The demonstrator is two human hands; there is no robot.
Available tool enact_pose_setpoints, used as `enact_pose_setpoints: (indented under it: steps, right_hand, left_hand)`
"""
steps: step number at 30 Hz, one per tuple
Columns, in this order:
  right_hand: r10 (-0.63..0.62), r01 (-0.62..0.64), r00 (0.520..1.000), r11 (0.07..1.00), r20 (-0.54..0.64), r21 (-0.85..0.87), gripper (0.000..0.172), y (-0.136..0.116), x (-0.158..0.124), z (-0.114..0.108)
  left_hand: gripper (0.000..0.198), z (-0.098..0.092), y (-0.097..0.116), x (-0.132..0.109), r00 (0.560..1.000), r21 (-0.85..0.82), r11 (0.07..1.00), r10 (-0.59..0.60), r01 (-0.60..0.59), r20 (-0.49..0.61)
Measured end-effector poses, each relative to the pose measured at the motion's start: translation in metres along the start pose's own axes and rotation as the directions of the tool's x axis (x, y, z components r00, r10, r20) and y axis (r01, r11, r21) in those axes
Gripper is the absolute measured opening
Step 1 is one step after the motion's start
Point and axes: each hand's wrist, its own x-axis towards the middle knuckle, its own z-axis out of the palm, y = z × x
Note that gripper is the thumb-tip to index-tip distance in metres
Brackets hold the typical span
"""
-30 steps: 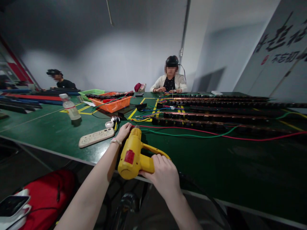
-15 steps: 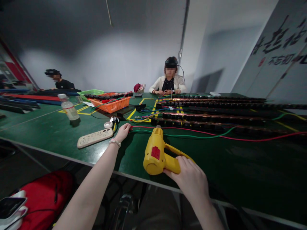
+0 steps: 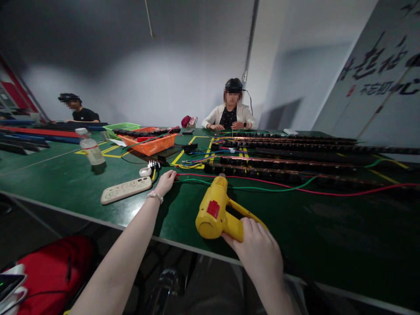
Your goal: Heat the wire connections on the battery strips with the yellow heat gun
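Note:
My right hand point(image 3: 257, 243) is wrapped around the handle of a yellow heat gun point(image 3: 213, 210), whose nozzle points away from me across the green table. At the end of a red wire point(image 3: 249, 177), my left hand point(image 3: 166, 181) is closed in a pinch. A green wire point(image 3: 262, 188) runs beside the red one, and its left end also reaches toward my left fingertips; whether it is held I cannot tell. The nozzle is close to both wires, right of my left hand. Just behind them lie long black strips point(image 3: 262, 171) with coppery edges.
Left of my hand are a phone in a beige case point(image 3: 126, 190), a white earbud case point(image 3: 145, 171) and a bottle point(image 3: 90, 148). An orange basket point(image 3: 149, 146) and a green basket point(image 3: 123, 127) stand behind. A person point(image 3: 229, 113) sits opposite; another person point(image 3: 83, 113) is far left.
The heat gun's nozzle has swung slightly to the right. My left hand still pinches the wire end. The view has shifted a little. Opposite, the person's hands have moved apart.

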Motion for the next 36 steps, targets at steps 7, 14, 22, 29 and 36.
enact_pose_setpoints:
  steps: [7, 14, 22, 29, 36]
  right_hand:
    - [0.031, -0.033, 0.999, 0.998, 0.029, 0.06, 0.044, -0.035, 0.009, 0.001]
    - [0.009, -0.019, 0.998, 0.987, 0.066, 0.157, 0.043, -0.067, 0.018, 0.003]
    - [-0.038, 0.03, 0.999, 0.975, 0.032, 0.219, 0.048, -0.095, 0.025, 0.008]
    - [-0.047, 0.045, 0.999, 0.959, 0.004, 0.278, 0.052, -0.102, 0.026, 0.011]
    - [-0.053, 0.028, 0.997, 0.931, 0.057, 0.363, 0.049, -0.089, 0.026, 0.013]
  left_hand:
    - [0.035, 0.0, 0.002, -0.001, 1.0, 0.074, 0.997, 0.008, -0.009, 0.008]
    - [0.032, 0.0, 0.006, -0.001, 1.0, 0.057, 0.998, -0.007, 0.005, 0.03]
    - [0.027, -0.002, 0.01, -0.003, 0.999, -0.01, 1.0, -0.023, 0.023, 0.031]
    - [0.025, -0.005, 0.01, -0.003, 0.998, -0.053, 0.998, -0.026, 0.029, 0.065]
    - [0.027, -0.006, 0.01, -0.002, 0.997, -0.132, 0.988, -0.07, 0.075, 0.044]
